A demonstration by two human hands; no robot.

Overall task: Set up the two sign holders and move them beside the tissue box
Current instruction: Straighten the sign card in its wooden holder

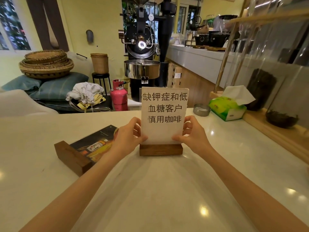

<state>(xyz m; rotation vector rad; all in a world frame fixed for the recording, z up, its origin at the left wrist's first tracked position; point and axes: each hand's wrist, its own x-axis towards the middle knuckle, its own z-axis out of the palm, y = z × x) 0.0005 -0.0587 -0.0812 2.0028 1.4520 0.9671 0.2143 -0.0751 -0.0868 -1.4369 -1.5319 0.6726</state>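
Observation:
A white sign holder (164, 104) with black Chinese writing stands upright in its wooden base (160, 149) at the middle of the white counter (150, 190). My left hand (128, 136) grips its lower left edge and my right hand (190, 133) grips its lower right edge. A second sign holder (93, 144), with a dark drink picture, lies flat to the left, its wooden base (71, 158) turned towards me. The green tissue box (227, 108) sits at the far right of the counter, apart from both signs.
A small metal ashtray (201, 110) sits just left of the tissue box. A wooden rail (274, 133) and glass jars border the counter's right side. Beyond the far edge stand a black coffee roaster (142, 52) and a pink gas cylinder (119, 96).

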